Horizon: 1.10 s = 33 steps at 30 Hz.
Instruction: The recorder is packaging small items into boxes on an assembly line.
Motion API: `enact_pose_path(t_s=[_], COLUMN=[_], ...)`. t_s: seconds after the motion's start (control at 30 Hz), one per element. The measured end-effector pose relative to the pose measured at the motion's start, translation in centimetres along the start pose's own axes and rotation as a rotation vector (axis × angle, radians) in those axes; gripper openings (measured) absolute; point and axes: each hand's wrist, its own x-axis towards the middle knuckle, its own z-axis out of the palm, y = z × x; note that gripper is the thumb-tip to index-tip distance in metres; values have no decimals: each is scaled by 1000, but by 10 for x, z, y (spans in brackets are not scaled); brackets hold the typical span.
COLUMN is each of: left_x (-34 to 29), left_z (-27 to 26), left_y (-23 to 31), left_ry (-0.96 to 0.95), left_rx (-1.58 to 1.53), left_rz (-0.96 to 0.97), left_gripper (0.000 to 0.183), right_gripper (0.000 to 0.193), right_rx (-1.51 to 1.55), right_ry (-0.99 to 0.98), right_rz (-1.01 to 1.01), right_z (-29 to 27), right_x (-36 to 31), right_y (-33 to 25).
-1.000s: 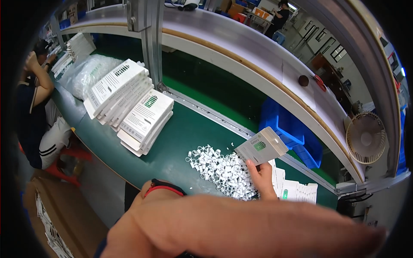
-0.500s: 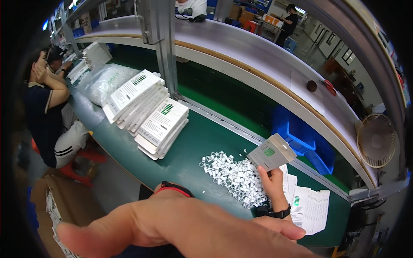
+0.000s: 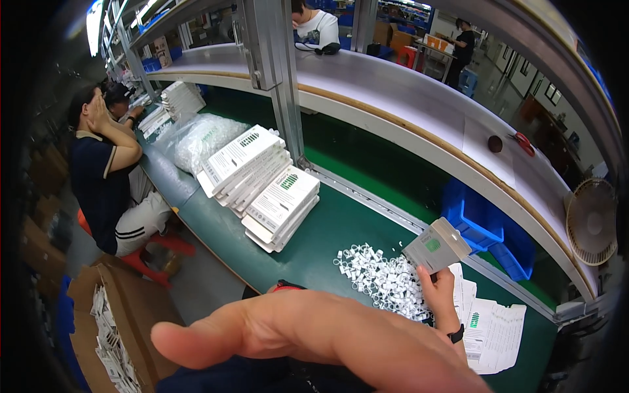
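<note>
My left hand point(image 3: 314, 327) is raised very close in front of the view, large and blurred. Its thumb stretches out to the left, apart from the rest, and nothing shows in it. The other fingers run off the lower edge; a red band circles its wrist. At the right, my right hand point(image 3: 443, 291), with a black watch, grips the lower edge of a small flat carton point(image 3: 436, 249) with a green print and its end flap up. A heap of small white ring-shaped clips point(image 3: 383, 278) lies beside that hand. Flat printed cartons point(image 3: 495, 334) lie fanned out beyond its wrist.
Stacked white cartons point(image 3: 282, 200) and a clear plastic bag point(image 3: 209, 141) stand on the green table point(image 3: 229, 242). Blue bins point(image 3: 475, 223) sit under the curved shelf point(image 3: 406, 98). A seated person point(image 3: 108, 170) is at left, near a cardboard box point(image 3: 134, 321) of white pieces.
The whole scene has shifted right and slightly down in the view. My left hand has also shifted right. My right hand still holds the carton over the clips.
</note>
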Motion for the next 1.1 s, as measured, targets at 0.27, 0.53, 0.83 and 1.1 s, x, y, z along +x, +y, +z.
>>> enact_pose_path(t_s=[0.27,0.53,0.83,1.1], left_x=[-29,-25,-7,-13], left_z=[-33,-51,-9,-5], left_y=[-6,-9,-18,-15], left_ry=[-216,-266,137,208], left_rx=[208,200,103,68], left_rz=[100,135,219,182], left_gripper=[68,62,62,64], right_gripper=[26,26,26,26], right_rx=[-13,-10,36,68], right_ry=[-16,-14,-9,7], right_rz=[-11,-19,-18,-49], right_z=[-1,-3,11,3], right_x=[-1,0,0,0], right_y=[-4,-6,6,-3])
